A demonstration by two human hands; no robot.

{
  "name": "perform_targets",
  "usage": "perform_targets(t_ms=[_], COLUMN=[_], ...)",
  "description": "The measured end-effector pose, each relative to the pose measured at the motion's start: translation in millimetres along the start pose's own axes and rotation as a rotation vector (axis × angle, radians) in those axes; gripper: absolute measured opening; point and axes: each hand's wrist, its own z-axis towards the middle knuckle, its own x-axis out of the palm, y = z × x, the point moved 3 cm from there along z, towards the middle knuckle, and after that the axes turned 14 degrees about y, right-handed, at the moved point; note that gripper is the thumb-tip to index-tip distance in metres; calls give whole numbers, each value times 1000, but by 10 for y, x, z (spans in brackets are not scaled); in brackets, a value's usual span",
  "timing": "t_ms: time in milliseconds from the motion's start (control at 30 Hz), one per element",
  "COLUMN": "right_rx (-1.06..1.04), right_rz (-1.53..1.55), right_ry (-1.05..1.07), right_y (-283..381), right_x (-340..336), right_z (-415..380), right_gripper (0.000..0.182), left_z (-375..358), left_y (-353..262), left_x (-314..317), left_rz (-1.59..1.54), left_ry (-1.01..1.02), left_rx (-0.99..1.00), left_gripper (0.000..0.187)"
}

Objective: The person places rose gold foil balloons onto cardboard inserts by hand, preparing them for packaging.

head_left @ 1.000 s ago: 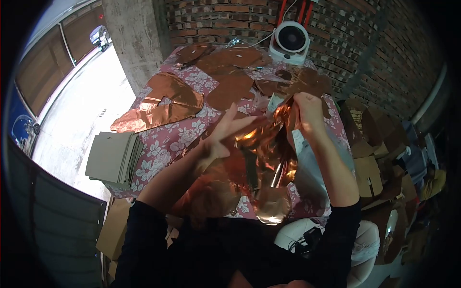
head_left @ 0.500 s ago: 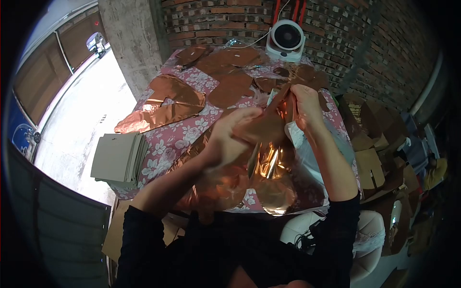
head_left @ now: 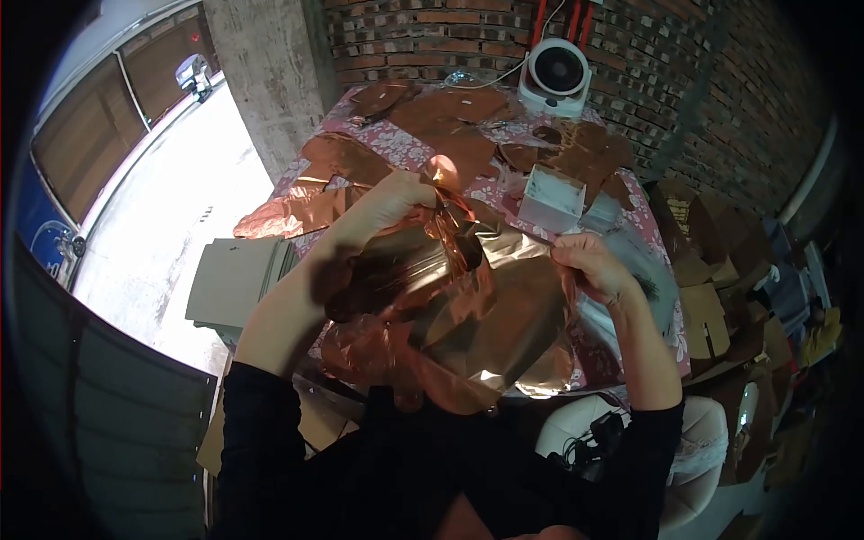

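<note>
A shiny copper foil balloon, flat and creased, hangs between my hands over the near part of the table. My left hand pinches its upper left part, where the foil bunches up. The fingers of my right hand are closed on the upper right edge. Below it, more copper foil lies partly hidden on the flowered tablecloth. Beyond my right hand stands an open white box with pale contents I cannot make out.
More flat copper foil balloons spread over the far table. A white fan stands at the brick wall. Grey-green boards are stacked on the left, clear plastic bags lie on the right. Cardboard boxes and a white chair are nearby.
My hands have moved apart, my left going up and left, my right down. The foil has been spread out between them, and the white box has come into view.
</note>
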Motion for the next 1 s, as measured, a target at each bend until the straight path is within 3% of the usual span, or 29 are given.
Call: perform_targets(t_ms=[33, 133, 167, 267, 300, 333, 400, 433, 467, 533, 600, 633, 667, 733, 767, 867, 900, 933, 1000], right_rx=[-1, -74, -74, -66, -66, -62, -61, -114, -168, -201, -104, -209, -210, -280, -227, -315, -345, -342, -151], right_rz=[25, 151, 154, 101, 99, 88, 78, 137, 198, 212, 273, 277, 277, 688, 482, 703, 664, 668, 598], right_ry=[-26, -113, -116, -142, -141, -75, -4, 40, 82, 92, 178, 380, 379, 408, 339, 237, 241, 238, -200], right_y=[-29, -176, -183, -167, -151, -134, -174, -208, -239, -265, -325, -346, -380, -379, -389, -168, -69, -87, -295], right_x=[25, -23, -25, -57, -47, 3, 92, 168, 246, 393, 538, 567, 584, 694, 667, 659, 685, 629, 427], right_z=[-11, 26, 24, 18, -2, -32, -55, -56, -60, -79, -84, -26, -9, 42, 55, 312, 371, 446, 573], right_gripper=[21, 19, 19, 18, 18, 16, 15, 14, 14, 21, 19, 36, 36, 68, 88, 87, 75, 75, 55], left_z=[-35, -55, 6, 27, 38, 21, -40, -76, -108, -162, -221, -257, -276, -283, -300, -210, -231, -230, -211], left_y=[-63, -39, -19, -40, -99, -152, -358, -402, -424, -451, -490, -498, -463, -360, -384, -166, -139, -95, 31], left_x=[99, -23, -107, -205, -177, -189, -185, -184, -169, -140, -38, 8, 30, 65, 96, 75, 119, 153, 175], left_rz=[57, -50, -34, 73, 296, 297, 1078, 1291, 1293, 676, 676, 673, 674, 545, 597, 537, 508, 505, 274], left_ry=[-31, -118, -79, 2, -49, -52, -92, -280, -277, -141, -120, -104, -103, -14, -27, 70, 152, 153, 198], left_rx=[96, 5, 133, -16, 64, 65, 343, 359, 358, 296, 378, 461, 461, 391, 380, 360, 370, 366, 405], left_gripper=[18, 16, 18, 21, 25, 25, 28, 32, 32, 33, 33, 32, 32, 30, 28, 27, 25, 25, 23])
